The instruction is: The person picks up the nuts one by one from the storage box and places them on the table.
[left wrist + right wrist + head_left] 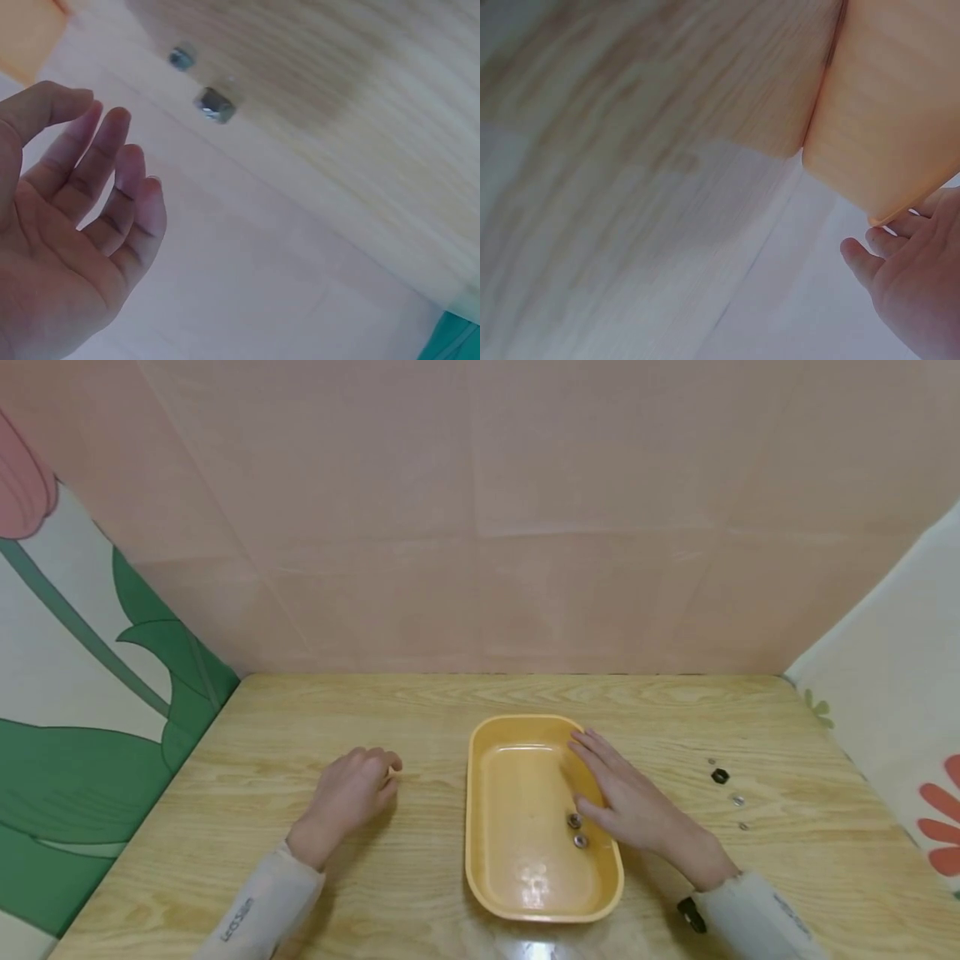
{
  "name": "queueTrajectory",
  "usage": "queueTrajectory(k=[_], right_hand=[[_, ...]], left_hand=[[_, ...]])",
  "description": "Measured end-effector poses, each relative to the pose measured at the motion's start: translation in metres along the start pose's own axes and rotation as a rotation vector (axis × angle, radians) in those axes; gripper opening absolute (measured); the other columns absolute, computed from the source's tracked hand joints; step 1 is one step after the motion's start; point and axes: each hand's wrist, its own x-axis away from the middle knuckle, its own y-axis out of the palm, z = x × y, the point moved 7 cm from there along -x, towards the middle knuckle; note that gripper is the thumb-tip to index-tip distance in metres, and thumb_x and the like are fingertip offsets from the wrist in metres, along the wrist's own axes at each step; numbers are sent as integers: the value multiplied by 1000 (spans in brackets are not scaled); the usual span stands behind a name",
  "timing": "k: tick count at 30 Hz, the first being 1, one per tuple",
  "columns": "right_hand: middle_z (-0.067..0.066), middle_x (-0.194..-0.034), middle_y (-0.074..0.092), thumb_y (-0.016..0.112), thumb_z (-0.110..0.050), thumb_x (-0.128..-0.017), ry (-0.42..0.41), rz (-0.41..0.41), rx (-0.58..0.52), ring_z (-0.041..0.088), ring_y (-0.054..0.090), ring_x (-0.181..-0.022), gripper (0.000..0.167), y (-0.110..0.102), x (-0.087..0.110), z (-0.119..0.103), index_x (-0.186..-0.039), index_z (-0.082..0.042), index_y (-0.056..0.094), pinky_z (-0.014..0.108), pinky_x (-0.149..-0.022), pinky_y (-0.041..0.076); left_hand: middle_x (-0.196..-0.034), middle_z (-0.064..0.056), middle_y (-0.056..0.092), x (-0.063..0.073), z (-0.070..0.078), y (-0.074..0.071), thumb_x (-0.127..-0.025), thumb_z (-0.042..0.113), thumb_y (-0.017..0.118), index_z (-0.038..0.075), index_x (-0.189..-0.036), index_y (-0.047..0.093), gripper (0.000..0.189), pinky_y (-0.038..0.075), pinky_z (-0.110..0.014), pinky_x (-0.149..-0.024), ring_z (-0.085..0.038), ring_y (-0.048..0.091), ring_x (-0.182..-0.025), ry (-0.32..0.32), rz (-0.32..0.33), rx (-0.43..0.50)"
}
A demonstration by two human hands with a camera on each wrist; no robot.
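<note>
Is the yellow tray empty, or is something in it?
Not empty: two small metal pieces lie inside the yellow tray, near the right hand.

Head view: R hand (633, 802) hides pt of yellow tray (521, 802), rt side; L sleeve (258, 902) & R sleeve (757, 914) cut off at btm; black obj. (691, 916) by R cuff partly covered, ID unclear. Tiny bits (738, 800) far rt too small to ID. L wrist view: metal nuts (215, 105) blurred; L hand (82, 225) cropped. R wrist view: tray cropped top & rt, some fingertips hidden.

Screened-off tabletop workspace: wood-grain table (247, 760), pinkish backdrop (480, 527), flower-print side panels (82, 681).
</note>
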Motion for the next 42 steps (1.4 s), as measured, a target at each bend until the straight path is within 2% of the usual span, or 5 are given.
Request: queueTrajectory(k=[9,22,26,32,42], right_hand=[[17,-162,26,62,-23,-93,18,-10,-5,43,20,-150,72,1,0,1,-153,-1,31,61,-118,25],[18,-162,27,63,-21,-92,12,-2,-11,43,21,-149,69,0,1,-1,-151,0,35,62,-116,27],[17,-162,27,63,-21,-92,8,-1,-9,42,21,-150,67,1,0,0,-150,0,37,62,-116,27],[17,-161,28,64,-20,-91,7,4,-8,42,21,-150,65,1,0,0,-148,-1,40,62,-116,27],[17,-161,29,64,-21,-91,8,4,-6,42,21,-150,63,0,-1,-1,-147,-1,42,62,-116,28]], left_hand=[[-89,1,74,-10,23,-9,-85,14,75,13,-98,76,13,51,-28,-60,-15,61,-75,57,50,12],[-95,-1,75,-19,40,-13,-86,16,75,14,-106,75,20,47,-24,-58,-14,60,-74,113,76,18],[-96,-2,75,-20,44,-14,-85,16,76,13,-107,74,23,47,-25,-58,-13,58,-72,144,92,23],[-100,-2,75,-21,50,-17,-84,17,77,13,-108,73,25,53,-30,-63,-18,65,-79,191,134,29],[-107,-4,74,-24,61,-19,-85,18,76,14,-113,72,28,57,-35,-70,-21,68,-89,229,146,48]])
